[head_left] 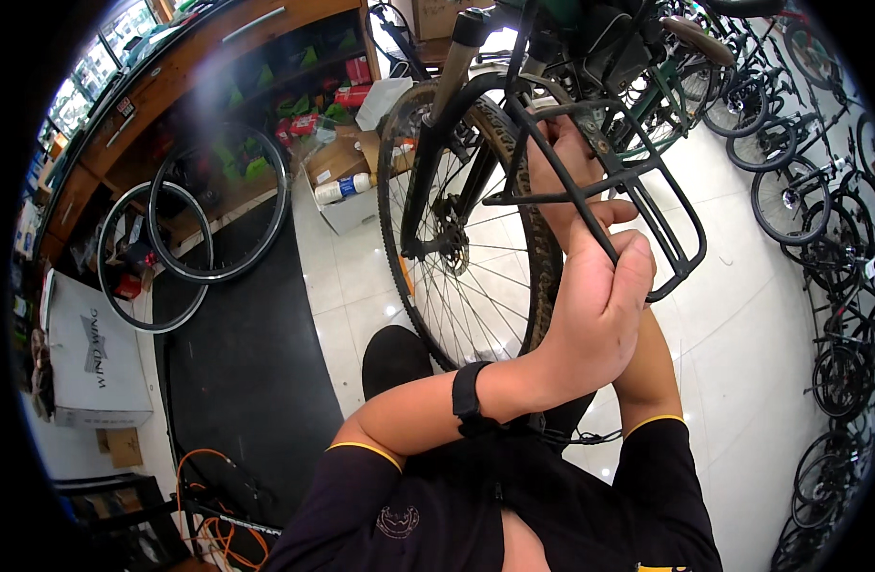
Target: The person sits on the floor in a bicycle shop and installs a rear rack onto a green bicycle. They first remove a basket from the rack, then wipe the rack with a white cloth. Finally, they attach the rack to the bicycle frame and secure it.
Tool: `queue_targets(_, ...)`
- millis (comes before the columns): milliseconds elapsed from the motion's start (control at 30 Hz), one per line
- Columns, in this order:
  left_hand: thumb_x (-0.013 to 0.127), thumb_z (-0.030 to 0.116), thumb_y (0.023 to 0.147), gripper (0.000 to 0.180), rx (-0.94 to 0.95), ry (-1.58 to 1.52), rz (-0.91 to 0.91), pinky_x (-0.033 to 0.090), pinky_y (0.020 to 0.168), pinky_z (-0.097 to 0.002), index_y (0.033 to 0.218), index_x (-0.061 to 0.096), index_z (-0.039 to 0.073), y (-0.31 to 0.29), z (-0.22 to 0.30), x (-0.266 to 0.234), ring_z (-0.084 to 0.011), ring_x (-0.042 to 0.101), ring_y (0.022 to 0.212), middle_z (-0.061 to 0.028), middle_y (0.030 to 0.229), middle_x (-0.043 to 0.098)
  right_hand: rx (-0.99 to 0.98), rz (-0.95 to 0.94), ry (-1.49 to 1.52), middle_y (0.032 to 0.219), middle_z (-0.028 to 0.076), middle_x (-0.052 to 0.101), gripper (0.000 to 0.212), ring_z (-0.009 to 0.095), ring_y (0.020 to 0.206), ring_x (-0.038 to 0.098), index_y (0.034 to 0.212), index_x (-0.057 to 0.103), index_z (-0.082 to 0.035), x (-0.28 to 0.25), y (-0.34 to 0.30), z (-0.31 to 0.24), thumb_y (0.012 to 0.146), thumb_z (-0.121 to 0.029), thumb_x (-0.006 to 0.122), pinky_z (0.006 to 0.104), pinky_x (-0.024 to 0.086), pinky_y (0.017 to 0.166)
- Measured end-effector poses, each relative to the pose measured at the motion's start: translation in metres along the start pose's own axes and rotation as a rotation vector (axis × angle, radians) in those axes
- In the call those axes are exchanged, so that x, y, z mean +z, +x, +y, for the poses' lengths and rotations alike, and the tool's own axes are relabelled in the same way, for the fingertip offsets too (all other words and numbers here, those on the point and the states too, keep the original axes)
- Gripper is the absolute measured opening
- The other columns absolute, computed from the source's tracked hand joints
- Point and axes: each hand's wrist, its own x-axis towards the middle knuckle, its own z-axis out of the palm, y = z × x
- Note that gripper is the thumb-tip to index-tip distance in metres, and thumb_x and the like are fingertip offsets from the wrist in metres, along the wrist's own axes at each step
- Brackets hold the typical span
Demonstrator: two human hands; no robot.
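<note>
A black tubular luggage rack juts toward me over the front wheel of a bicycle. My left hand is closed around a side bar of this rack, thumb on top. Beyond it, my right hand reaches up under the rack near its fork end. Its fingers are curled and partly hidden by the bars, so what they hold does not show. Beside my hands stands the bicycle's front wheel, with a knobby tyre and a disc rotor. The black fork straddles it.
Two loose wheel rims lean by a wooden workbench on the left. An open cardboard box with a white bottle sits beyond the wheel. A black mat covers floor tiles. Several bicycles line the right side.
</note>
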Motion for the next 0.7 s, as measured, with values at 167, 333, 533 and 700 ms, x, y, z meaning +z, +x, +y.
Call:
queue_targets(167,0.036,0.008,0.098,0.021,-0.007,-0.005,-0.005,0.031,0.052,-0.0205,0.116,0.035,-0.004,-0.002,0.003,0.0,-0.0051,0.034,0.058,0.0001,0.068,0.04,-0.076,0.037,-0.117,0.081,0.01,0.066,0.026,0.024,0.074,0.064,0.104,0.067,-0.01,-0.001,0.002,0.008,0.092,-0.031,0.058,0.0357,0.05,0.067)
queue_targets(333,0.035,0.008,0.099,0.02,-0.029,-0.046,0.003,0.031,0.052,-0.0202,0.116,0.036,-0.002,-0.004,0.011,0.001,-0.0054,0.034,0.057,-0.0002,0.068,0.04,-0.132,-0.003,-0.083,0.086,0.004,0.066,0.029,0.014,0.081,0.063,0.108,0.066,-0.01,-0.003,0.004,0.008,0.094,-0.035,0.057,0.0303,0.049,0.074)
queue_targets(533,0.035,0.007,0.098,0.02,-0.067,-0.103,0.014,0.032,0.052,-0.0205,0.116,0.037,-0.002,-0.001,0.016,-0.007,-0.0054,0.034,0.059,-0.0004,0.071,0.041,-0.088,-0.069,-0.201,0.085,0.007,0.065,0.034,0.018,0.079,0.063,0.105,0.065,-0.008,0.001,0.007,0.0,0.093,-0.039,0.057,0.0338,0.049,0.072)
queue_targets(700,0.038,0.009,0.097,0.024,-0.108,-0.075,-0.045,0.037,0.055,-0.0207,0.117,0.036,-0.003,0.0,0.018,-0.008,-0.0041,0.039,0.063,0.0007,0.074,0.043,-0.064,-0.134,-0.025,0.082,0.01,0.066,0.038,0.021,0.077,0.063,0.096,0.065,-0.005,-0.011,0.013,-0.01,0.09,-0.042,0.06,0.0349,0.046,0.07)
